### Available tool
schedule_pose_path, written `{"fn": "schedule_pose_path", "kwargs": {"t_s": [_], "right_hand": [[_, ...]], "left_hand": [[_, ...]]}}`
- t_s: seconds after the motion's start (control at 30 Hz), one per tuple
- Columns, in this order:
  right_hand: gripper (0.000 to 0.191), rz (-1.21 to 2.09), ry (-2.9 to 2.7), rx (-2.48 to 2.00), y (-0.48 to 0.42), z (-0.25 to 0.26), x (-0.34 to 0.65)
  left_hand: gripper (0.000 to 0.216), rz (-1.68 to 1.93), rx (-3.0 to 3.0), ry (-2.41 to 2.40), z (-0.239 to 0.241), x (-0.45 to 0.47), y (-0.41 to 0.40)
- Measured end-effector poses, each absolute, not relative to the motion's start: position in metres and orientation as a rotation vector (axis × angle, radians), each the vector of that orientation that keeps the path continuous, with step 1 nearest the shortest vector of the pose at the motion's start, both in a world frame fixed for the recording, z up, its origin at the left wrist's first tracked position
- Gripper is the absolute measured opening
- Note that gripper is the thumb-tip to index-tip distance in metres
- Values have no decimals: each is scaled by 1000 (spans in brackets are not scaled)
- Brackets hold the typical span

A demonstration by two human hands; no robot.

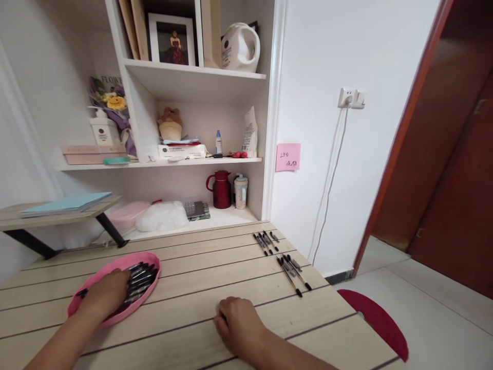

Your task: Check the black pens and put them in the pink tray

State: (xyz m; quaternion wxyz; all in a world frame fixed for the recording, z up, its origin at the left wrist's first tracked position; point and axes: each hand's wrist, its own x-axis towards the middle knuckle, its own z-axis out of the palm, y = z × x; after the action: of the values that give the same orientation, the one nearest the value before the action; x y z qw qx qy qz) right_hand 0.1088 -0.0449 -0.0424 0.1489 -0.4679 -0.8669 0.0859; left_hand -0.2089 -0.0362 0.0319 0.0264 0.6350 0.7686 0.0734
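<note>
My left hand (109,293) reaches down into a pink oval tray (157,257) and touches the black pens (142,280) lying side by side in it. Its fingertips are hidden under the hand, so whether they grip a pen I cannot tell. On the wooden table, my right hand (239,326) rests with its fingers curled in, and nothing shows in it. Beyond it, to the right, lie two groups of pens: a nearer group (288,272), partly with yellowish barrels, and a farther group (265,242) by the table's back right edge.
A small raised stand (73,218) with light blue paper (67,203) stands at the back left. Behind the table are white shelves holding a red jug (221,190), a cup (241,191) and a white plastic bundle (162,216). A red stool (373,318) is beside the table's right edge.
</note>
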Motion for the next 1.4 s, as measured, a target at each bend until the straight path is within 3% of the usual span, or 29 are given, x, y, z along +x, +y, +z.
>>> {"fn": "schedule_pose_path", "kwargs": {"t_s": [0.1,0.3,0.53,0.67,0.73,0.8,0.9,1.13,1.4], "right_hand": [[22,260,-2493,-1328,-46,-44,110],[24,246,-2483,-1299,-47,-48,111],[23,325,-2468,-1262,-48,-46,112],[27,581,-2271,-1178,-42,-42,112],[33,818,-2055,-1081,-37,-36,111],[39,1063,-1798,-936,-32,-30,111],[43,1307,-1481,-757,-28,-24,112],[33,1474,-1035,-807,-21,-36,114],[36,1659,-1038,-723,-15,-41,112]], "left_hand": [[23,83,1979,2459,35,-205,-34],[18,164,1899,2492,32,-207,-33],[4,452,1860,2448,53,-198,-48],[12,683,1852,2229,57,-158,-59],[12,768,1773,2024,49,-124,-66],[20,1014,1308,1451,37,-86,-73],[28,1065,936,1045,17,-37,-79],[23,1144,760,1123,-27,23,-58],[37,1212,871,1090,-58,26,-49]]}}
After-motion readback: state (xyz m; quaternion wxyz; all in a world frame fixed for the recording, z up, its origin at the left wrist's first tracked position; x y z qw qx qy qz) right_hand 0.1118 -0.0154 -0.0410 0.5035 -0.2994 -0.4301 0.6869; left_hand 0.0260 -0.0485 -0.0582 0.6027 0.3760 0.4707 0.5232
